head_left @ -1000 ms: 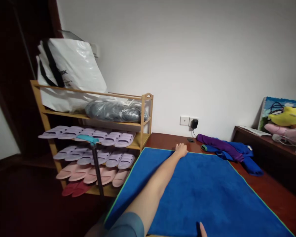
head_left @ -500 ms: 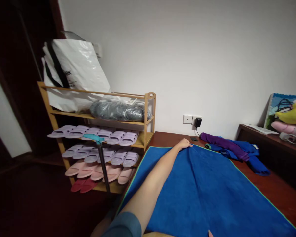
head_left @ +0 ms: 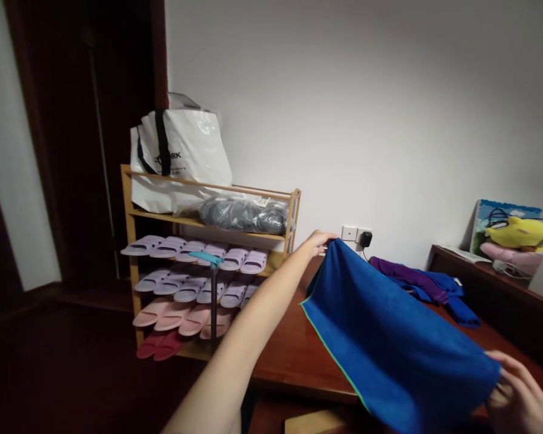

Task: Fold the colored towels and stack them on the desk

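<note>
A blue towel (head_left: 380, 325) with green edging hangs in a fold between my two hands, lifted above the brown wooden table (head_left: 294, 355). My left hand (head_left: 321, 242), arm stretched forward, pinches it at the far end near the wall. At the lower right, my right hand (head_left: 516, 386) grips the near end, its fingers curled over the cloth. The towel's lower edge slopes across the table front and droops past it. Beyond the towel lies a heap of purple and blue cloths (head_left: 416, 280) on the table.
Left of the table stands a wooden shoe rack (head_left: 131, 223) with several slippers, a white bag (head_left: 199, 144) and a plastic-wrapped grey bundle (head_left: 244, 215). A teal-topped pole (head_left: 213, 295) stands before it. A black plug (head_left: 366, 239) sits in the wall; a yellow plush toy (head_left: 520, 232) rests on the right shelf.
The towel lay spread on the table; now it is raised and folded between both hands. My right hand has come into view at the right. The view has shifted slightly.
</note>
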{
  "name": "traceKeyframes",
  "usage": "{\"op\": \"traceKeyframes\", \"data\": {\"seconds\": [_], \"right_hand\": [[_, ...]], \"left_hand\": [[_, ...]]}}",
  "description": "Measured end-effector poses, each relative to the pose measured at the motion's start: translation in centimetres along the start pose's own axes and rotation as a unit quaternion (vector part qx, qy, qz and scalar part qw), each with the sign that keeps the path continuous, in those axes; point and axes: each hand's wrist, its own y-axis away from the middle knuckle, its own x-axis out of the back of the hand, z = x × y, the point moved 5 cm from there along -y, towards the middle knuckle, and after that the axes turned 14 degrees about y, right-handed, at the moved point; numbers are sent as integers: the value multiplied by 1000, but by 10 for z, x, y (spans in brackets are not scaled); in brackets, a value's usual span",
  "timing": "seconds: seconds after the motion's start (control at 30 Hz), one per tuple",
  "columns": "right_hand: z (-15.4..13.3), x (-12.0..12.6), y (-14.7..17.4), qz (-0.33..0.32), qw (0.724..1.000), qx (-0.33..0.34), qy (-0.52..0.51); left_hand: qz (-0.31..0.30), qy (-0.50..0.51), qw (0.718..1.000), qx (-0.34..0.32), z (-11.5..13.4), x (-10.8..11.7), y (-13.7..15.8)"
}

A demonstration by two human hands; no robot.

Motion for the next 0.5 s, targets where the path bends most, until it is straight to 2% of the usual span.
{"op": "traceKeyframes", "data": {"seconds": [0.17, 0.33, 0.5], "right_hand": [[-66, -33, -50, -116, 980, -103, -124], [-121, -70, -85, -157, 983, -57, -72], [-149, -96, -100, -167, 985, -8, -51]], "left_hand": [[16, 73, 996, -49, 43, 33, 32], [42, 128, 985, -104, 79, 64, 56], [71, 148, 977, -136, 101, 81, 73]]}}
